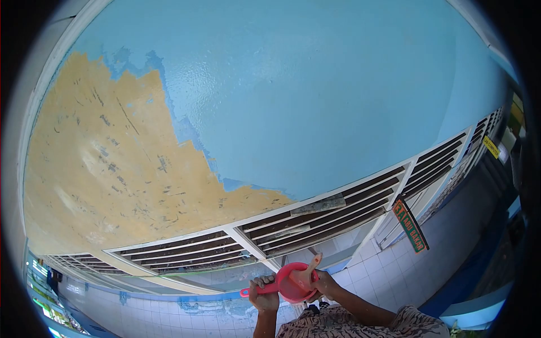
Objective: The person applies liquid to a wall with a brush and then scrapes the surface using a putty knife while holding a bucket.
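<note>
Low in the head view, a pink plastic dipper [285,289] is held up in front of my body. My left hand [265,294] is closed around its handle, whose end sticks out to the left. At the dipper's right rim my right hand [323,284] is closed, with its fingers at a paintbrush [313,267]. The pale brush handle points up above the rim, and its lower part lies inside the dipper. The contents of the dipper are hard to make out. Above is a wall with glossy light-blue paint [315,101] and a scuffed tan area [107,163] on the left.
Louvred vents [332,211] in white frames run below the painted wall. A green and orange sign [410,225] juts out at the right, with a small yellow sign [491,147] farther off. White floor tiles [394,276] lie below.
</note>
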The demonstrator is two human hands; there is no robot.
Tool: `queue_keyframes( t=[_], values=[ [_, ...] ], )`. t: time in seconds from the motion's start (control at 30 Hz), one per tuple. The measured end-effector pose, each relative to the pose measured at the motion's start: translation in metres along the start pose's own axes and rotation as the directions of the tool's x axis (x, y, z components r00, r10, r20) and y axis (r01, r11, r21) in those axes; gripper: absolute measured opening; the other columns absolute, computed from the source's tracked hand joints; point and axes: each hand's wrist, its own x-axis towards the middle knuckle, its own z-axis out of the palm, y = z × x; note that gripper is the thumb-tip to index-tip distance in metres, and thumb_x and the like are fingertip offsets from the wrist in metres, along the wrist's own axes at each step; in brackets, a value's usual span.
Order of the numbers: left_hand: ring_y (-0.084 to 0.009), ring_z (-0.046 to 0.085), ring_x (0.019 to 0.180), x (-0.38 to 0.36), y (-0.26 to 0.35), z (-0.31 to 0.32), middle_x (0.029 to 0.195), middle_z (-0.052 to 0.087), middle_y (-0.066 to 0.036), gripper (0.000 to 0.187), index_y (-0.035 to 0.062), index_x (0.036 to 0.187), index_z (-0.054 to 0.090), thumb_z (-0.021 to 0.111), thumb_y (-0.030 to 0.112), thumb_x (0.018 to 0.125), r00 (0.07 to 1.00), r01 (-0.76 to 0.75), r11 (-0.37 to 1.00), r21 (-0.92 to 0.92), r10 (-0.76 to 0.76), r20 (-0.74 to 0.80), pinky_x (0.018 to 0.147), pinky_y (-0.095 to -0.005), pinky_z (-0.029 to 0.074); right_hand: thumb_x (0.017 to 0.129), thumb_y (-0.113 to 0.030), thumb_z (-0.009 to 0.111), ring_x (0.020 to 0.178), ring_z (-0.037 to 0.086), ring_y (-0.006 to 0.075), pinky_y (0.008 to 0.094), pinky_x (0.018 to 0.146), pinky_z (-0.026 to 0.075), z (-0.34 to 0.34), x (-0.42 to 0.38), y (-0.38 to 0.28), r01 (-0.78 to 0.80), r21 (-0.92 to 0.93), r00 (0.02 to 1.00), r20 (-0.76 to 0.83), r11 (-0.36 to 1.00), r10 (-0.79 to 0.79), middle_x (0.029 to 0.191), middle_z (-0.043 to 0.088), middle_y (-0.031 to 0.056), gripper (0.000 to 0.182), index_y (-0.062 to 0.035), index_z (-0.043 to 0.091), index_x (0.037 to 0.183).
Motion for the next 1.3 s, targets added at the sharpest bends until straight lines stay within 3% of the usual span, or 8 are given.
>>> queue_keyframes(
  t=[0.07, 0.17, 0.3, 0.5, 0.57, 0.8, 1.1, 1.3],
  values=[
    [-0.0332, 0.049, 0.128, 0.0, 0.0, -0.014, 0.13, 0.055, -0.017, 0.04, 0.0047, 0.11, 0.055, 0.056, 0.043, 0.098, 0.983, -0.054, 0.946, 0.319, -0.007, 0.185, 0.114, -0.0484, 0.035, 0.081, 0.005, 0.06, 0.068, 0.072, 0.0357, 0.0419, 0.053, 0.066, 0.0, -0.007, -0.007, -0.003, 0.064, 1.0, -0.024, 0.998, 0.005, 0.107, 0.065, 0.0204, 0.051, 0.0027, 0.05, 0.131],
    [-0.0333, 0.049, 0.13, -0.013, 0.002, -0.027, 0.135, 0.054, -0.018, 0.059, 0.0052, 0.128, 0.052, 0.073, 0.041, 0.086, 0.959, -0.066, 0.659, 0.749, -0.166, 0.231, 0.112, -0.0473, 0.036, 0.081, 0.005, 0.06, 0.069, 0.073, 0.0335, 0.0405, 0.051, 0.065, 0.004, -0.013, -0.015, 0.035, -0.029, 0.999, -0.023, 0.999, -0.035, 0.102, 0.067, 0.0193, 0.051, 0.0019, 0.051, 0.131],
    [-0.0359, 0.043, 0.139, -0.013, -0.002, -0.081, 0.137, 0.052, -0.018, 0.075, 0.0067, 0.134, 0.049, 0.087, 0.037, 0.077, 0.92, 0.073, 0.576, 0.814, -0.353, 0.167, 0.115, -0.0521, 0.035, 0.08, 0.003, 0.062, 0.068, 0.073, 0.031, 0.039, 0.05, 0.065, 0.002, -0.016, -0.021, 0.016, -0.148, 0.999, -0.048, 0.989, -0.023, 0.098, 0.067, 0.0169, 0.051, 0.0008, 0.053, 0.131],
    [-0.0351, 0.049, 0.134, -0.018, 0.026, -0.053, 0.137, 0.051, -0.019, 0.079, 0.0098, 0.133, 0.052, 0.091, 0.039, 0.071, 0.844, -0.362, 0.419, 0.833, -0.232, 0.484, 0.109, -0.0494, 0.044, 0.079, 0.001, 0.062, 0.065, 0.07, 0.0209, 0.0313, 0.047, 0.06, -0.019, 0.017, 0.022, 0.381, -0.348, 0.914, 0.005, 0.857, -0.405, 0.095, 0.068, 0.0127, 0.044, 0.0004, 0.062, 0.122],
    [-0.0349, 0.051, 0.132, -0.01, 0.02, -0.022, 0.137, 0.051, -0.019, 0.08, 0.0109, 0.132, 0.053, 0.092, 0.04, 0.068, 0.791, -0.499, 0.354, 0.791, -0.186, 0.583, 0.107, -0.0485, 0.046, 0.083, -0.008, 0.063, 0.053, 0.068, 0.019, 0.0289, 0.041, 0.056, -0.017, 0.001, 0.003, 0.098, -0.157, 0.995, 0.01, 0.983, -0.098, 0.089, 0.07, 0.0136, 0.041, -0.0034, 0.066, 0.124],
    [-0.0339, 0.07, 0.104, -0.009, 0.042, 0.001, 0.133, 0.054, -0.018, 0.077, 0.0125, 0.118, 0.063, 0.095, 0.049, 0.058, 0.693, -0.68, -0.08, 0.729, -0.393, 0.604, 0.081, -0.0426, 0.063, 0.075, 0.0, 0.062, 0.05, 0.065, 0.0165, 0.0275, 0.039, 0.053, -0.013, -0.027, -0.053, 0.089, -0.289, 0.995, -0.013, 0.953, -0.097, 0.077, 0.068, 0.0085, 0.04, 0.0, 0.068, 0.115],
    [-0.0394, 0.064, 0.115, 0.048, 0.042, 0.02, 0.129, 0.06, -0.02, 0.099, 0.0124, 0.14, 0.049, 0.088, 0.06, 0.062, 0.666, -0.585, 0.078, 0.807, -0.521, 0.534, 0.092, -0.0466, 0.055, 0.077, -0.001, 0.057, 0.041, 0.06, 0.0165, 0.0276, 0.032, 0.049, 0.001, -0.033, -0.088, 0.142, -0.311, 0.982, -0.077, 0.94, -0.174, 0.069, 0.067, 0.0098, 0.034, 0.0011, 0.068, 0.109],
    [-0.0283, 0.051, 0.128, 0.059, 0.008, 0.024, 0.14, 0.051, -0.015, 0.094, 0.0016, 0.152, 0.033, 0.058, 0.068, 0.091, 0.832, -0.448, 0.309, 0.839, -0.198, 0.518, 0.105, -0.0414, 0.043, 0.074, -0.001, 0.057, 0.042, 0.06, 0.0183, 0.0278, 0.032, 0.05, 0.014, -0.025, -0.104, 0.321, -0.257, 0.912, -0.176, 0.911, -0.371, 0.075, 0.065, 0.0122, 0.037, 0.0024, 0.066, 0.11]
  ],
)
